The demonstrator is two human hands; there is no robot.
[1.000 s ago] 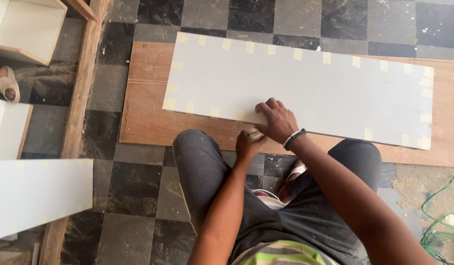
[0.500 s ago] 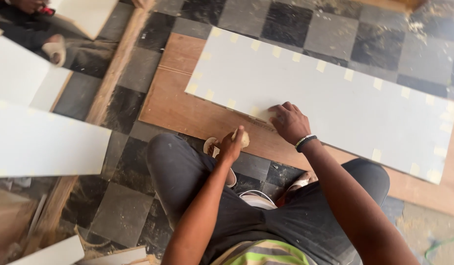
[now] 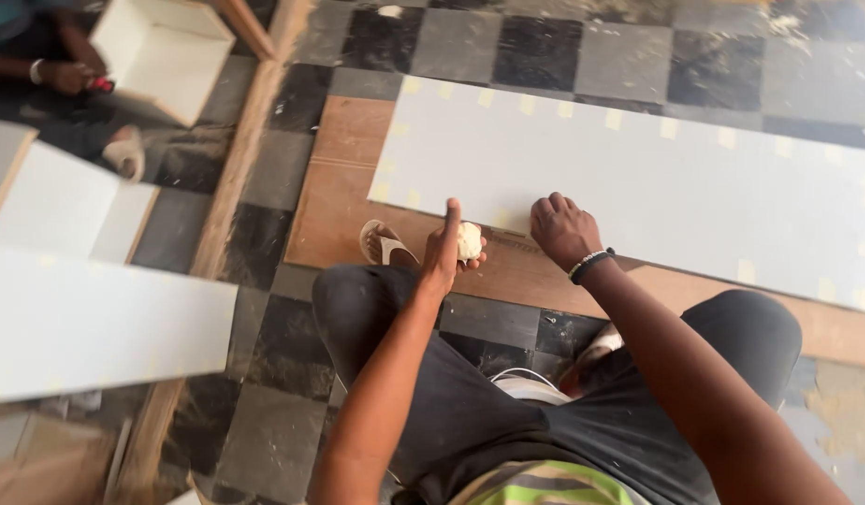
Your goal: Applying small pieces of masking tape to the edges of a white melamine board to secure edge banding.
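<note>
A long white laminate sheet (image 3: 657, 178) lies on a brown wooden board (image 3: 343, 201), with small yellowish tape tabs along its edges. My right hand (image 3: 561, 227) presses flat on the sheet's near edge; a dark band sits on that wrist. My left hand (image 3: 446, 251) is closed around a small whitish lump (image 3: 469, 240), held just over the board near the sheet's edge, index finger pointing up. My knees in dark trousers frame the bottom of the view.
A sandal (image 3: 384, 245) rests by my left knee. White panels (image 3: 95, 318) and an open white box (image 3: 161, 56) lie at left beyond a wooden strip (image 3: 236, 178). Another person's hand (image 3: 63, 75) is at the top left. The floor is checkered tile.
My left hand has risen from my knee to the sheet's edge with the whitish lump in it. The right hand stays on the sheet. The view has shifted left.
</note>
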